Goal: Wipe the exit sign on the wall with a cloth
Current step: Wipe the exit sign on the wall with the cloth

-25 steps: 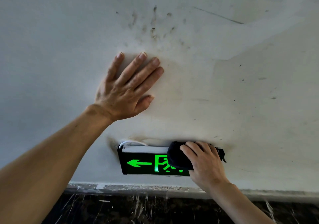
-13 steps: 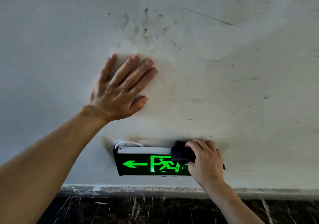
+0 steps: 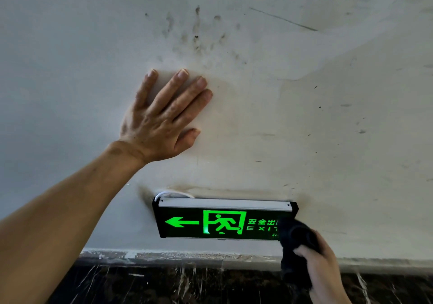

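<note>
A lit exit sign (image 3: 220, 221) hangs low on the wall, black with a green arrow, a running figure and the word EXIT. A dark cloth (image 3: 296, 238) covers the sign's lower right corner. My right hand (image 3: 321, 268) grips the cloth from below and right. My left hand (image 3: 161, 118) lies flat on the wall above and left of the sign, fingers spread, holding nothing.
The white wall (image 3: 328, 116) is stained with dark smudges above my left hand and soot marks around the sign. A white cable (image 3: 172, 193) loops out behind the sign's top left. A dark marble skirting (image 3: 187, 282) runs along the bottom.
My right hand with the cloth has slid right and down, from the sign's middle top to its lower right corner, uncovering the figure and lettering. The left hand stays pressed on the wall.
</note>
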The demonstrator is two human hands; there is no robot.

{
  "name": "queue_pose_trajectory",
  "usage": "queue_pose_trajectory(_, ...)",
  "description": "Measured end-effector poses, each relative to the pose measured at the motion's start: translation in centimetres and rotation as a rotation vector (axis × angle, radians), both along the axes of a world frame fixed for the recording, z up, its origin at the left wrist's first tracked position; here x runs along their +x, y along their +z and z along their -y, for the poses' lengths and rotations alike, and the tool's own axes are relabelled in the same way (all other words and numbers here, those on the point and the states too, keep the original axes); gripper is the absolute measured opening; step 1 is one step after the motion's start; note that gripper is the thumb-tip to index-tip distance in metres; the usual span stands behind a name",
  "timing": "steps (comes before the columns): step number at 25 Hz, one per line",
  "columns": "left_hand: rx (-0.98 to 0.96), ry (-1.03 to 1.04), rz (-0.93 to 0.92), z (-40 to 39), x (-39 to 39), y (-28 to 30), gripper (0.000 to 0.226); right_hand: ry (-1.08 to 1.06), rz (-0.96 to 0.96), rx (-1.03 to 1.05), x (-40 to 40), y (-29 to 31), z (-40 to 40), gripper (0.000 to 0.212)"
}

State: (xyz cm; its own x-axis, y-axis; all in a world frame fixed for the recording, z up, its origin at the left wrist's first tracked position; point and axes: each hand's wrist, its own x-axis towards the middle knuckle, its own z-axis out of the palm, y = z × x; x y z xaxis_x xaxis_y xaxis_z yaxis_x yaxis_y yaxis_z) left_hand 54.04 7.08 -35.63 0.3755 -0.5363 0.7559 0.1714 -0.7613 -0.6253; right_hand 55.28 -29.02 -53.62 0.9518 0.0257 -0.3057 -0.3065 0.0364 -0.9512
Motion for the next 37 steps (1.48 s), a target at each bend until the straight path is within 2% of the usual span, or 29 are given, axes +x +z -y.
queue_pose_trajectory(3,-0.007,0.007,0.003,-0.1,0.0,0.0,0.073,-0.169,-0.099,0.142,0.6,0.1,1.3,0.038)
queue_pose_trajectory(7,-0.012,0.007,0.002,-0.1,0.0,0.0,0.073,-0.197,0.075,-0.003,1.8,1.6,1.3,0.052)
queue_pose_trajectory(13,-0.013,0.015,0.006,-0.2,-0.1,-0.1,0.074,-0.018,0.302,-0.224,2.7,2.9,-0.9,0.068)
queue_pose_trajectory(18,0.001,0.011,0.014,-0.2,0.1,-0.1,0.072,-0.054,0.239,-0.212,2.9,1.2,-1.6,0.055)
queue_pose_trajectory(24,0.009,0.014,0.021,-0.2,0.2,-0.2,0.072,-0.162,0.308,-0.293,2.7,0.4,-2.5,0.066)
queue_pose_trajectory(30,0.01,0.024,0.022,-0.2,0.1,-0.2,0.073,-0.19,0.311,-0.314,3.1,-0.6,-2.3,0.055)
queue_pose_trajectory(37,0.004,0.035,0.014,-0.2,0.0,-0.1,0.073,-0.151,0.225,-0.469,2.9,-3.2,-1.9,0.024)
